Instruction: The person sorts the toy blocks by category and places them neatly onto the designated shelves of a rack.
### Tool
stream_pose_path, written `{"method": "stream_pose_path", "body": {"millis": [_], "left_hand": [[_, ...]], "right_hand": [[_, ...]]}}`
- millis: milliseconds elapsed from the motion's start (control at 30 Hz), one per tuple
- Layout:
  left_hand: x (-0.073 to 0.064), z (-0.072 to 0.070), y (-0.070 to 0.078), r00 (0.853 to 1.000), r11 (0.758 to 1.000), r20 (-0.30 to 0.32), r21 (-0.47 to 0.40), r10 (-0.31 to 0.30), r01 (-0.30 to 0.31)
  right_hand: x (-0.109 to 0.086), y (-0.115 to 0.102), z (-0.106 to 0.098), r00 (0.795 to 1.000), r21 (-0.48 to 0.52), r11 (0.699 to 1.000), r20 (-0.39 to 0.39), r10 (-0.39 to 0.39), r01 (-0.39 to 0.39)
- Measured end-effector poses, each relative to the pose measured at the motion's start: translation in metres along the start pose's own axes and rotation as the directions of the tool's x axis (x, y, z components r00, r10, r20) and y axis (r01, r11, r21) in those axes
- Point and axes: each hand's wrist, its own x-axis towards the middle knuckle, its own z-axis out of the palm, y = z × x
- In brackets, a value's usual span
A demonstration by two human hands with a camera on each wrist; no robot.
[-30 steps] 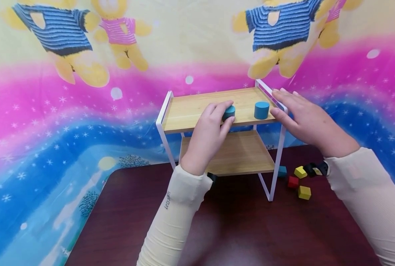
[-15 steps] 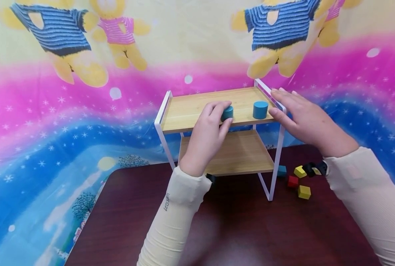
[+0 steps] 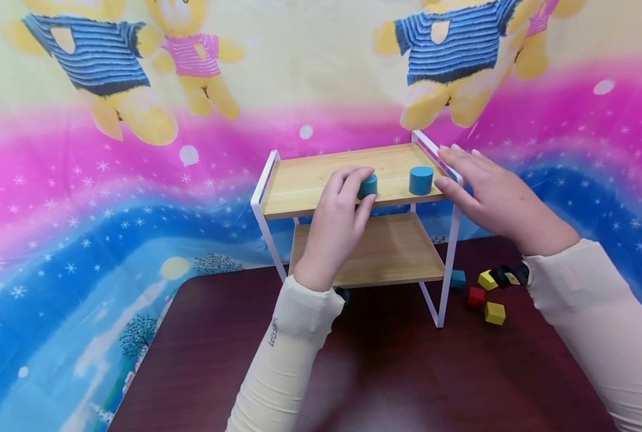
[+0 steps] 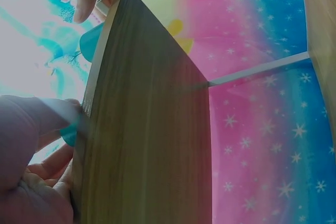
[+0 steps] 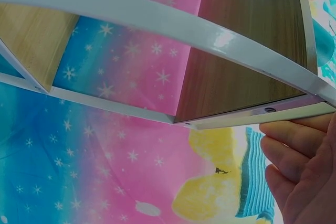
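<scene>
In the head view my left hand (image 3: 338, 222) pinches a blue cylinder block (image 3: 368, 187) between thumb and fingers, at the front edge of the upper board. A second blue cylinder block (image 3: 420, 180) stands upright to its right on the same board. My right hand (image 3: 499, 192) lies with extended fingers at the right side rail of the two-tier wooden shelf (image 3: 321, 174). In the right wrist view, fingertips (image 5: 278, 129) are against the outer side of that rail. The left wrist view shows the held block (image 4: 69, 134) partly hidden by the hand and board edge.
The lower board (image 3: 396, 249) sits below within the white metal frame (image 3: 447, 270). On the dark red table (image 3: 407, 372), right of the shelf, lie a blue block (image 3: 458, 279), a red block (image 3: 476, 296) and yellow blocks (image 3: 495, 313). A printed cloth (image 3: 299, 78) hangs behind.
The view has shifted very slightly. Both hands stay in place relative to the shelf, the left still pinching the blue cylinder block.
</scene>
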Motion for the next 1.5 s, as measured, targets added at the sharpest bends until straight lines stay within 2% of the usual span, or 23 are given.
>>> {"method": "stream_pose_path", "body": {"millis": [333,700,1000,1133,1300,1500], "left_hand": [[-0.004,0.003,-0.003,0.997,0.999,-0.073,-0.009,0.039,-0.040],[-0.008,0.006,-0.006,0.987,0.994,-0.142,-0.070,0.072,-0.083],[-0.011,0.009,-0.012,0.960,0.977,-0.223,-0.088,0.171,-0.195],[-0.013,0.010,-0.014,0.950,0.970,-0.245,-0.094,0.197,-0.225],[-0.018,0.009,-0.016,0.943,0.968,-0.267,-0.100,0.198,-0.231],[-0.025,0.004,-0.017,0.950,0.972,-0.255,-0.102,0.179,-0.210]], "right_hand": [[0.001,0.000,0.000,1.000,-0.009,1.000,0.013,0.008,-0.008],[0.002,-0.001,-0.001,1.000,0.002,1.000,0.022,0.013,-0.013],[0.001,0.000,-0.002,1.000,0.005,1.000,0.016,0.013,-0.013],[0.001,0.001,-0.002,1.000,0.007,1.000,0.013,0.013,-0.013],[0.001,0.001,-0.001,1.000,0.013,1.000,0.016,0.013,-0.013],[0.001,0.000,-0.001,1.000,0.010,1.000,0.005,0.005,-0.005]]}}
